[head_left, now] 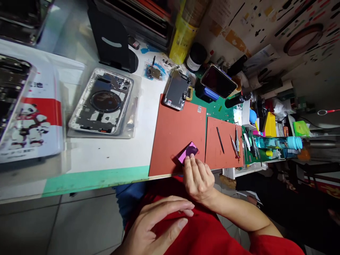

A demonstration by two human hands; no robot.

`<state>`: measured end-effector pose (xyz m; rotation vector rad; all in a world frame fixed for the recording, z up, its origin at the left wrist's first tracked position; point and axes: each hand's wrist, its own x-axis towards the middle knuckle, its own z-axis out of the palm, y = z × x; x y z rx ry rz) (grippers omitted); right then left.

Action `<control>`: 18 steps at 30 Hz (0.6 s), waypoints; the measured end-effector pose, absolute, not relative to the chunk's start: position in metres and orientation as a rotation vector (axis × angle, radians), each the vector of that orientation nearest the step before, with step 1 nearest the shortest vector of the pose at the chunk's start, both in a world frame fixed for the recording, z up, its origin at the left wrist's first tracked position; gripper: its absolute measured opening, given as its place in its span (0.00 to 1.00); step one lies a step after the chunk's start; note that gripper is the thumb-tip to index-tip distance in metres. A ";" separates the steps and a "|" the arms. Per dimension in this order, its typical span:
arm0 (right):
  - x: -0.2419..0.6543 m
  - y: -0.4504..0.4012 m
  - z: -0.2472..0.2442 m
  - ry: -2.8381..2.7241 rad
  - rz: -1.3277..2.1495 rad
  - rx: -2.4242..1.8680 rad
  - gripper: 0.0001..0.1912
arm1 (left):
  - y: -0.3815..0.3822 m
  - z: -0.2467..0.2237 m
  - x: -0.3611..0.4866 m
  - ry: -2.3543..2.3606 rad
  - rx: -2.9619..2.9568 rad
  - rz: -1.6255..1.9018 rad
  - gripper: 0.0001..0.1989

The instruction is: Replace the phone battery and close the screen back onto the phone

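A small flat piece with a shiny pink-purple face is at the front of the red-brown mat. My right hand has its fingertips on the near side of this piece, fingers pressed together and thumb hidden. Nearer to me, my left hand hovers over the red shirt, thumb apart from the curved fingers, with nothing in it. A dark phone part with a flex cable lies at the mat's far edge. On the second mat rest a black stick and thin tools.
An opened phone housing lies on a clear tray at the left, beside a panda-printed package. At the back are a yellow bottle, a black jar and a phone. A blue bottle lies at the right.
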<state>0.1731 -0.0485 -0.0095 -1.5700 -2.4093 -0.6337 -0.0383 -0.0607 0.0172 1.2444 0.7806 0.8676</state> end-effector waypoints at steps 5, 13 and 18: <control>0.199 -0.041 0.023 -1.625 0.015 -1.811 0.11 | -0.041 0.005 -0.032 1.046 1.021 0.892 0.12; 0.191 -0.019 0.035 -0.572 1.181 -1.560 0.20 | -0.006 -0.004 0.020 1.074 0.724 0.896 0.30; 0.186 -0.022 0.026 -0.494 1.198 -1.513 0.19 | -0.006 0.003 0.031 1.118 0.819 0.933 0.24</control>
